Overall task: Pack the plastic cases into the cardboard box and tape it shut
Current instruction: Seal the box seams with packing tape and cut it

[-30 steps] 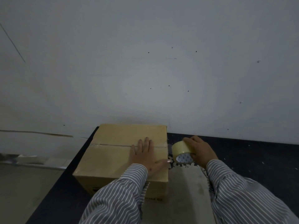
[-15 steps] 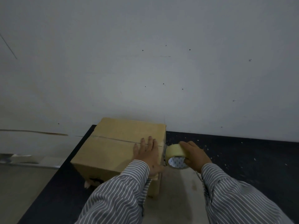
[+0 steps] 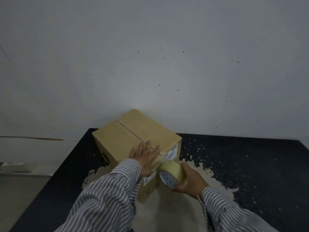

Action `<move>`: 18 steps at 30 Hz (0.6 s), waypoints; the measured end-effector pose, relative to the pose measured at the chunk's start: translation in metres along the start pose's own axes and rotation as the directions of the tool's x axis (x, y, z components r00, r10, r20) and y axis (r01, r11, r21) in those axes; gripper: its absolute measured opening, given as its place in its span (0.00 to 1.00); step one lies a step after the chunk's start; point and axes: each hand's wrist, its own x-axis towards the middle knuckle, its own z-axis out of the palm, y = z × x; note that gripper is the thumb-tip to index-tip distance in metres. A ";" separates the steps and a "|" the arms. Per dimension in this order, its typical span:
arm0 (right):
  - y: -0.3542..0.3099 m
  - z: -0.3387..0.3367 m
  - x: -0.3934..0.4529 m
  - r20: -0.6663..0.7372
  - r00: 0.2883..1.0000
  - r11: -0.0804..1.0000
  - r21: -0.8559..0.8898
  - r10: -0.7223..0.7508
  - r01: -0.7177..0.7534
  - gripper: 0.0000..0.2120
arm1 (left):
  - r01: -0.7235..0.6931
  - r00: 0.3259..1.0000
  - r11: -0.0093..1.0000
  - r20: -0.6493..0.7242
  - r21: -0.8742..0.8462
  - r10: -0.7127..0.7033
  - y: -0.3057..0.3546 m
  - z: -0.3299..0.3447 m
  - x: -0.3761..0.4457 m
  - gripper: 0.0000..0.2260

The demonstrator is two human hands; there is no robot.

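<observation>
On the dark table (image 3: 250, 164), left hand (image 3: 145, 157) flat atop cardboard box (image 3: 127, 138), right hand (image 3: 190, 180) clasping tape roll (image 3: 172, 171) beside.

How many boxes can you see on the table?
1. The cardboard box sits closed at the back of the dark table, near the wall, with the left hand flat on top. The plastic cases aren't visible.

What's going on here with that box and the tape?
A person is sealing a closed cardboard box on a dark table. The left hand lies flat on the box top near the seam, holding it down. The right hand grips a roll of tape at the box's near edge.
</observation>
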 end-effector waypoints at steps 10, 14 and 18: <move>-0.002 0.041 -0.032 0.076 0.997 0.887 0.461 -0.022 -0.016 0.03 | -0.052 0.998 0.999 -0.029 -0.010 0.051 -0.013 0.019 -0.028 0.41; -0.008 0.057 -0.043 0.108 0.994 0.822 0.565 0.014 -0.073 0.06 | -0.050 0.996 0.999 -0.069 -0.008 0.050 -0.017 0.025 -0.038 0.40; -0.010 0.065 -0.047 0.104 0.993 0.764 0.635 0.063 -0.115 0.08 | -0.049 0.993 0.999 -0.105 -0.018 0.047 -0.015 0.031 -0.042 0.40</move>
